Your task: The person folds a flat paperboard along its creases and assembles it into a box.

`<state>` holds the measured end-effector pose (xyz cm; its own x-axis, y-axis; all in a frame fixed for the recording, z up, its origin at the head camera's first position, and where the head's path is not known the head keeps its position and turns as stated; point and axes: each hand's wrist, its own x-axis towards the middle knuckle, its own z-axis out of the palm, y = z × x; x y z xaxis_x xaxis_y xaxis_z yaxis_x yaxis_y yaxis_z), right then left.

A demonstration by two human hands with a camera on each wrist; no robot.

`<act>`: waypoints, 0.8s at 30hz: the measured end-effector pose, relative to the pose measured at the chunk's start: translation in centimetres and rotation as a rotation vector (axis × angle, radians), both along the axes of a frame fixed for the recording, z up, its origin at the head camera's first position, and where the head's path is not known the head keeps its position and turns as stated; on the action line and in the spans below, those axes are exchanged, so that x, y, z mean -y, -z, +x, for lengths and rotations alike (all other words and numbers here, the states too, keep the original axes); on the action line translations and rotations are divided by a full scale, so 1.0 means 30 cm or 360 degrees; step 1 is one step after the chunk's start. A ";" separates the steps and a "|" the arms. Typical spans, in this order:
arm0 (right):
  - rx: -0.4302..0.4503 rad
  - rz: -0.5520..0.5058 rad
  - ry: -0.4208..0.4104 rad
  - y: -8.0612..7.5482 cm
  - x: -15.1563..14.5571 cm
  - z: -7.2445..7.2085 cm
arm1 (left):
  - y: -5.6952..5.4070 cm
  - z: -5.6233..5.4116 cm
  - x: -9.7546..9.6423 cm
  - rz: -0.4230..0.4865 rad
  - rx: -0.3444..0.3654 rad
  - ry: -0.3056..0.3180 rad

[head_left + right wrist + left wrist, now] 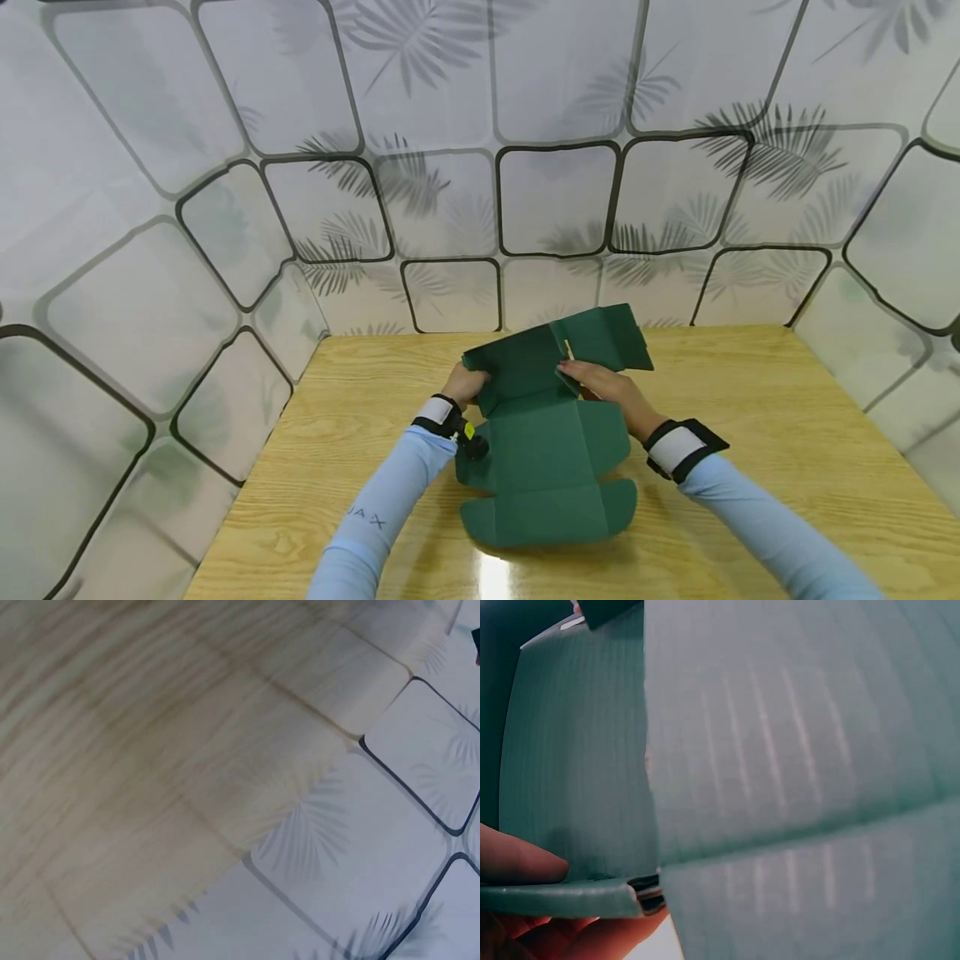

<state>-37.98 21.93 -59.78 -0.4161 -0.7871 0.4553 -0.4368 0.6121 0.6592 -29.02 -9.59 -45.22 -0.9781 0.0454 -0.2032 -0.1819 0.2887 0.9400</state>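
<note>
A dark green cardboard mailer box (540, 446), partly unfolded, lies on the table with its front panel and rounded side flaps spread toward me. Its far part stands raised and tilted. My left hand (465, 383) grips the left edge of that raised part; in the left wrist view the thumb (521, 859) lies on top of a folded cardboard wall (562, 898) and fingers are beneath it. At the right side of the raised part, my right hand (609, 388) holds a small side flap near a slot, its fingertips over the cardboard. Its thumb is mostly hidden.
The wooden table (780, 433) reaches back to a patterned wall covering (558, 200) with leaf prints, which also stands along both sides. In the right wrist view only tabletop and wall covering fill most of the picture.
</note>
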 end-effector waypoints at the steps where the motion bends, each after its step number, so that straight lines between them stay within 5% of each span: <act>1: 0.0410 -0.0402 -0.0346 -0.097 0.024 0.086 | 0.003 0.000 0.007 0.0001 -0.0001 -0.0013; 4: 0.0667 -0.0973 -0.0913 -0.373 0.100 0.326 | 0.011 -0.002 0.027 0.0000 0.0014 -0.0049; 6: 0.0532 -0.0949 -0.0919 -0.461 0.125 0.381 | 0.019 -0.005 0.038 0.0001 0.0025 -0.0067; 12: 0.0315 -0.0963 -0.0996 -0.575 0.132 0.393 | 0.031 -0.013 0.057 -0.0006 0.0065 -0.0079; 16: 0.0259 -0.1438 -0.0937 -0.671 0.112 0.367 | 0.026 -0.012 0.061 -0.0002 0.0075 -0.0082; 19: 0.0555 -0.1913 -0.0729 -0.713 0.067 0.324 | 0.018 -0.010 0.062 -0.0001 0.0065 -0.0078; 24: 0.1630 -0.2358 -0.0555 -0.691 -0.033 0.239 | 0.002 -0.001 0.062 -0.0015 0.0036 -0.0061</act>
